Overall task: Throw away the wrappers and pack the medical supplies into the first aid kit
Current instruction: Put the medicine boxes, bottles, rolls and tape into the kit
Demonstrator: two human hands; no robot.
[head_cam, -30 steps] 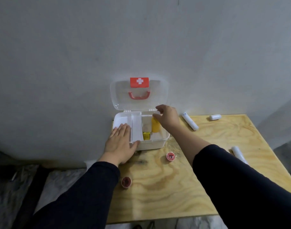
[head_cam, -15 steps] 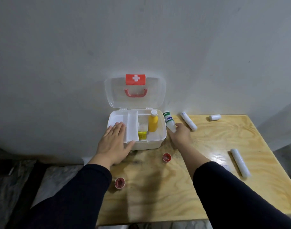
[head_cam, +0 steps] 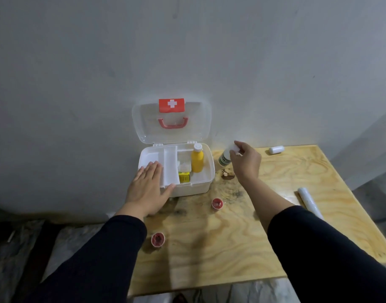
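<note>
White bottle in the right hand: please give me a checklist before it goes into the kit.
1. Right hand holds the white bottle: ok.
2. Kit lid open: ok.
3. Free space beside the yellow bottle: ok, right of it.
4. Left hand steadies the kit: ok, flat on its left rim.
5. White bottle cap closed: cannot tell, fingers cover it.
6. Bottle upright: not ok, tilted.

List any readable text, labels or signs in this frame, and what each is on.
White cross on a red sticker, on the kit's open lid: a sign, no words.
Green print on the white bottle in the right hand: too blurred to read.
Small yellow box in the kit: print too small to read.
No other text visible.
</note>
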